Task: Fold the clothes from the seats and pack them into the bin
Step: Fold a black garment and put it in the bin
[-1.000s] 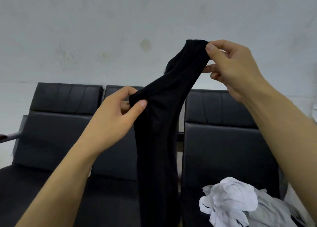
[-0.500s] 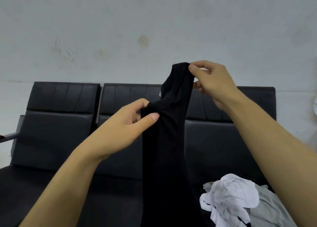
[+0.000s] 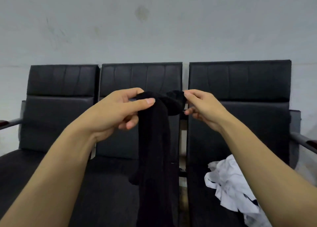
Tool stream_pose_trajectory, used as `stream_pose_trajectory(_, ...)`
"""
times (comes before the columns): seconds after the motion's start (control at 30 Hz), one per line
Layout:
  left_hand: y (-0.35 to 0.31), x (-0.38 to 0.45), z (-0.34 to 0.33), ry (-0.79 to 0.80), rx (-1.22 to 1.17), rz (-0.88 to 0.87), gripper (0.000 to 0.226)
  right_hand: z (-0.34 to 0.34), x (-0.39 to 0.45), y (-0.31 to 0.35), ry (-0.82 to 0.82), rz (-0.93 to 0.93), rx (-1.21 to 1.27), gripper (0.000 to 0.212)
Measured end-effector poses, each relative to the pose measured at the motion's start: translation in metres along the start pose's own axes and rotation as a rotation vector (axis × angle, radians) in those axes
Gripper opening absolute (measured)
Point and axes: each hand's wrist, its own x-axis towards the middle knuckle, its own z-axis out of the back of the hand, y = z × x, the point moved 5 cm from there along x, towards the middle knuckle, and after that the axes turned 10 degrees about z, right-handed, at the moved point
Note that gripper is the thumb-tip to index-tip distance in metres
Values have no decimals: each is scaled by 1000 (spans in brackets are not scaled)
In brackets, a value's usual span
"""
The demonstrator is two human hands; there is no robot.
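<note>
Left hand and right hand both pinch black garment's top edge, hanging over middle seat. Unfolded. White clothes wait on right seat; bin not visible.

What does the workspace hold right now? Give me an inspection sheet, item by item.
Surface: row of black seats, three backrests side by side.
Job's things: black garment held up, hanging long before the middle seat; white clothes heaped on the right seat; bin not in view.
Clutter: nothing seen.
Hands: left hand pinches the garment's top edge; right hand pinches it beside.
Cables: nothing seen.
Surroundings: pale stained wall; armrests at both ends.
</note>
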Motion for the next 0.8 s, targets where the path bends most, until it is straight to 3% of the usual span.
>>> stream_pose_trajectory(0.1,6,6,-3,25,-145,42,17,-27,-32,-31,209,-146,69,35)
stream_pose_trajectory(0.23,17,8,-4,81,-264,89,18,-65,-71,-56,605,-373,118,56)
stream_pose_trajectory(0.33,20,11,-5,89,-306,104,20,-77,-81,-57,755,-395,215,64)
stream_pose_trajectory(0.53,17,9,-4,124,-382,93,18,-79,-80,-63,786,-330,518,88)
stream_pose_trajectory(0.57,16,8,-4,134,-377,93,19,-76,-80,-62,788,-293,526,82)
stream_pose_trajectory(0.67,16,7,-6,147,-334,100,20,-63,-79,-50,773,-99,329,35)
stream_pose_trajectory(0.8,20,7,5,83,-263,123,22,-43,-79,-26,732,22,144,33)
